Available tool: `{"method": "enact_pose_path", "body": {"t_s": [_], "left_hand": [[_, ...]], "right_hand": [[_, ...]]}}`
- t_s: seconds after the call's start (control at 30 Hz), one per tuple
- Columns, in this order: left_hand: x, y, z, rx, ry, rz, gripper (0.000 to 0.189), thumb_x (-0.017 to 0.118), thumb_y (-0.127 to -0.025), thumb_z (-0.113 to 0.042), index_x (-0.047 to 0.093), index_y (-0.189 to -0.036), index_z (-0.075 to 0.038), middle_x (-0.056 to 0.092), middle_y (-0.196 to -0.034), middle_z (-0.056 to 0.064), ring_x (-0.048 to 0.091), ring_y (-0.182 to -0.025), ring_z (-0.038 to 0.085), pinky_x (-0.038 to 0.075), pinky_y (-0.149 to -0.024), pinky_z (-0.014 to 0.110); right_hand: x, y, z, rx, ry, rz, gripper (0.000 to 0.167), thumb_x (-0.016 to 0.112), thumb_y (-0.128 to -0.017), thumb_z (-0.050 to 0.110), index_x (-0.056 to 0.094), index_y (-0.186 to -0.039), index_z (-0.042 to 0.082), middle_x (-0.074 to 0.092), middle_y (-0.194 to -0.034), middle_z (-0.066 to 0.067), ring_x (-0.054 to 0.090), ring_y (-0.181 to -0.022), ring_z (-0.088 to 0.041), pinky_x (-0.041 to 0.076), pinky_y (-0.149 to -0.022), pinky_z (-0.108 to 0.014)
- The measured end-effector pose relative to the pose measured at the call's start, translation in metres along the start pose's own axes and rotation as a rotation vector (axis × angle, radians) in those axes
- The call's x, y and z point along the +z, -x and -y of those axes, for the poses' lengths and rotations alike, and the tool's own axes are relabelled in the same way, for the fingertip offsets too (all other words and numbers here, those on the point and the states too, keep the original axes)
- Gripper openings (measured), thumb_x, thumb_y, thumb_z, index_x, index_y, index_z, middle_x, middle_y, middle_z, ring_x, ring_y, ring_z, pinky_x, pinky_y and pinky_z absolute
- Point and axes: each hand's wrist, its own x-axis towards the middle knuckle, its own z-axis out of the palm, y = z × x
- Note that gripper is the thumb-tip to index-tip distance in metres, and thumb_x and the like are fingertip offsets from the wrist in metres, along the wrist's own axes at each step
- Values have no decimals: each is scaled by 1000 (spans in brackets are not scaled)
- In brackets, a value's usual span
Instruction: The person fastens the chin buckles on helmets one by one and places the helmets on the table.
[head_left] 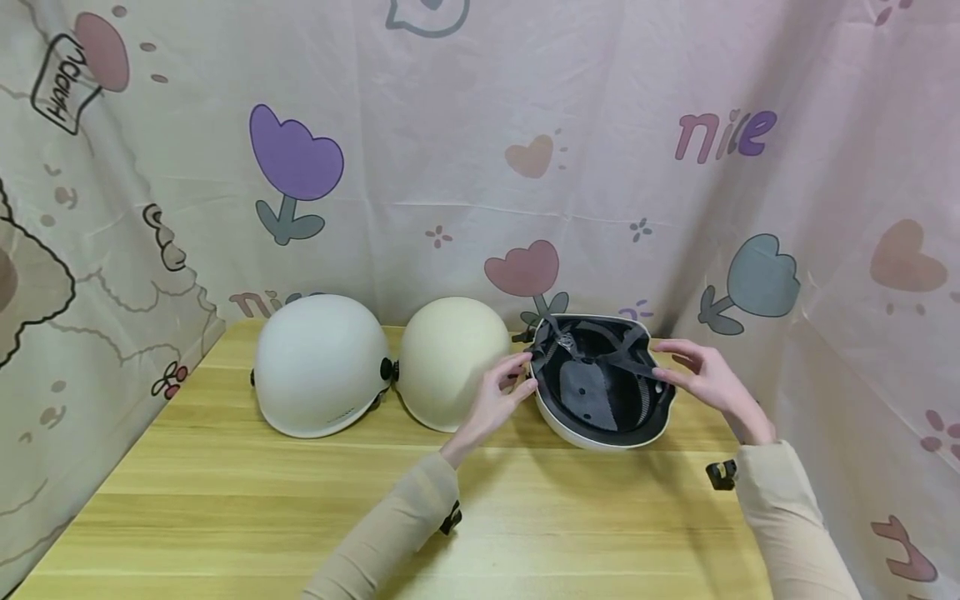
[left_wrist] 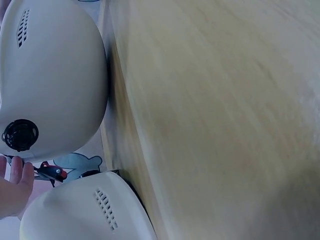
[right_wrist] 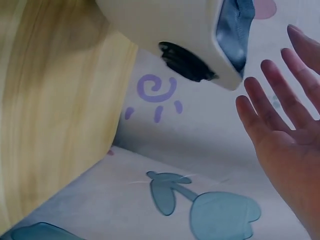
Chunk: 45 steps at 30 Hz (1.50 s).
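A white helmet (head_left: 551, 408) lies upside down on the table, its black padded inside (head_left: 592, 392) and dark straps (head_left: 626, 358) facing up. My left hand (head_left: 491, 396) is at its left rim, thumb and fingers spread apart; whether the fingertips touch it I cannot tell. In the left wrist view that hand (left_wrist: 15, 192) shows beside the rim, below a black round side piece (left_wrist: 21, 135). My right hand (head_left: 708, 379) is at the right rim. The right wrist view shows this hand (right_wrist: 287, 115) with fingers extended, apart from the helmet shell (right_wrist: 165, 20).
A cream helmet (head_left: 453, 358) stands dome up just left of my left hand, and a larger white helmet (head_left: 318, 367) stands beside it. All rest along the back of the wooden table (head_left: 225, 508). A patterned curtain (head_left: 450, 150) hangs behind and at both sides.
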Motion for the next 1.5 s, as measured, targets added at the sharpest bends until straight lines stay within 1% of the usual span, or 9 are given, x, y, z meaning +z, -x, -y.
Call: {"method": "enact_pose_path", "body": {"t_s": [0.13,0.2,0.27,0.33,0.37,0.5,0.77,1.23,1.5], "left_hand": [[-1,-1,-2,1,-8,-2,47,68,-95,-6,56,-140,3,51,-148,22,54,-127,46,43,-112,62],[-2,-2,-3,7,-21,-1,47,68,-94,-6,56,-139,3,52,-147,22,54,-126,45,44,-111,61],[-3,-2,-5,7,-27,2,47,68,-94,-6,56,-139,3,53,-146,22,55,-126,44,45,-111,60],[-3,-3,-6,3,-38,3,46,68,-94,-6,57,-138,3,54,-145,22,55,-126,43,46,-111,59],[-4,-4,-7,2,-43,3,46,68,-94,-6,57,-138,3,54,-145,22,55,-126,43,46,-111,58],[-5,-8,-9,2,-64,7,46,69,-94,-7,58,-137,3,55,-144,21,55,-126,43,46,-111,57],[-6,-16,-10,1,-117,20,46,70,-93,-9,59,-136,2,57,-143,20,55,-128,43,46,-111,57],[-7,-19,-5,-28,-91,43,44,73,-92,-10,62,-133,2,59,-141,20,55,-132,38,45,-113,54],[-7,-17,-5,-47,-71,44,44,73,-90,-6,62,-132,5,58,-140,22,57,-129,39,46,-113,52]], "right_hand": [[-1,-10,11,19,55,77,37,72,-90,0,62,-124,-12,67,-125,-16,54,-115,12,36,-104,0],[-2,-15,16,65,82,128,40,72,-91,5,61,-128,-8,62,-131,-27,56,-122,-4,40,-115,-16],[-3,-19,20,108,102,175,43,72,-92,8,60,-131,-6,59,-136,-28,55,-129,-25,38,-122,-39],[-2,-24,21,120,114,215,45,72,-92,8,59,-132,-6,57,-139,-29,48,-132,-44,32,-118,-60],[-2,-27,22,115,112,231,45,72,-92,7,58,-132,-7,57,-139,-29,47,-133,-47,29,-116,-65],[2,-39,21,92,111,281,45,72,-91,4,58,-131,-10,58,-138,-30,47,-134,-48,29,-115,-64],[12,-61,25,126,144,391,43,71,-92,8,60,-132,-4,59,-137,-28,57,-126,-45,44,-109,-62],[35,-87,22,109,88,470,42,70,-92,3,59,-131,-10,62,-133,-30,55,-129,-47,44,-109,-62],[43,-94,17,142,34,497,43,68,-93,1,56,-132,-12,61,-133,-31,57,-128,-47,55,-103,-47]]}}
